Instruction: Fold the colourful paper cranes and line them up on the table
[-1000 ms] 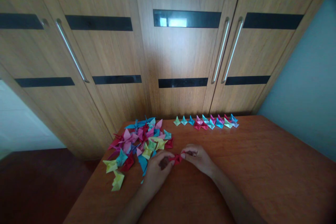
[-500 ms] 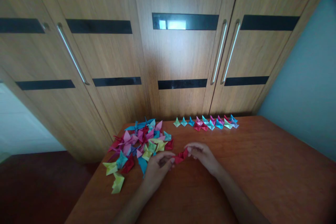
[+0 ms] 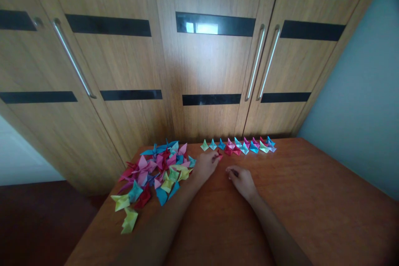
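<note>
My left hand (image 3: 205,167) pinches a small red origami piece (image 3: 220,156) just in front of the rows of folded paper along the table's back edge. Most of that red piece is hidden behind the fingers. Closer to me and to the right, my right hand (image 3: 243,181) hovers over the table with its fingers curled in and no paper showing in them. Small origami pieces (image 3: 245,148) in green, blue, pink, red and purple stand upright in two rows. A loose heap of coloured origami (image 3: 146,166) lies left of my left forearm.
The brown wooden table (image 3: 299,199) reaches back to a wooden wardrobe (image 3: 212,62) with long metal handles. A yellow folded piece (image 3: 129,220) lies near the table's left edge. On the right is a pale blue wall (image 3: 352,108).
The red origami piece was between both hands; now only my left hand has it, carried forward to the rows. My right hand has let go and its fingers have curled. The view has shifted slightly.
</note>
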`<state>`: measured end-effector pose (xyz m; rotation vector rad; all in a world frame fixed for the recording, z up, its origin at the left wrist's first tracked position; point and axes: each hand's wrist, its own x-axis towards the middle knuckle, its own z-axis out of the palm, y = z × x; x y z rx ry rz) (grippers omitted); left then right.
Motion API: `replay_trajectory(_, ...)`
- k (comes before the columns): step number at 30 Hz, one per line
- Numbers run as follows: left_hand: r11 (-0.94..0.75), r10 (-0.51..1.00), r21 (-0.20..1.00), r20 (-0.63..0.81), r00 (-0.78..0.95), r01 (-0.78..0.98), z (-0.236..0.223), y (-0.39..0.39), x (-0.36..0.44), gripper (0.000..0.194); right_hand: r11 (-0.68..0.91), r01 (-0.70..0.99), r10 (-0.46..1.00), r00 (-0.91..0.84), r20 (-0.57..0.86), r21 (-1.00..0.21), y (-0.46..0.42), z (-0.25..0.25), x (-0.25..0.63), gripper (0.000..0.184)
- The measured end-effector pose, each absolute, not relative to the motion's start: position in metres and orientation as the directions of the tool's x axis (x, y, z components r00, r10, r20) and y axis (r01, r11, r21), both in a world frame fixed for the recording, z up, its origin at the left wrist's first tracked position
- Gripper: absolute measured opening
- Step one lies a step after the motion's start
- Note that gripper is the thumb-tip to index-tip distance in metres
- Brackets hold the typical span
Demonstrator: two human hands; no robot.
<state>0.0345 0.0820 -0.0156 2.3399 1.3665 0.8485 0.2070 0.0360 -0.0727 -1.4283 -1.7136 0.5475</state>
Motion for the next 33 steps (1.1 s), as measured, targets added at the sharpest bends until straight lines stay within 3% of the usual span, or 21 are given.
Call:
replay_trajectory(15, -0.375, 0.923, 0.352, 0.226, 0.311, 0.858, -0.036, 0.115, 0.065, 0.021, 0.21, 0.632, 0.96, 0.011, 0.28, -0.746, 0.038, -0.07, 0.205, 0.024)
replay_trajectory(27, -0.36, 0.929, 0.328, 0.212, 0.303, 0.873, -0.027, 0.108, 0.071, 0.019, 0.193, 0.647, 0.964, 0.014, 0.265, -0.738, 0.038, -0.07, 0.205, 0.023)
replay_trajectory(33, -0.402, 0.907, 0.336, 0.275, 0.32, 0.852, -0.014, 0.09, 0.064, 0.018, 0.2, 0.649, 0.963, 0.007, 0.269, -0.734, 0.037, -0.069, 0.205, 0.023)
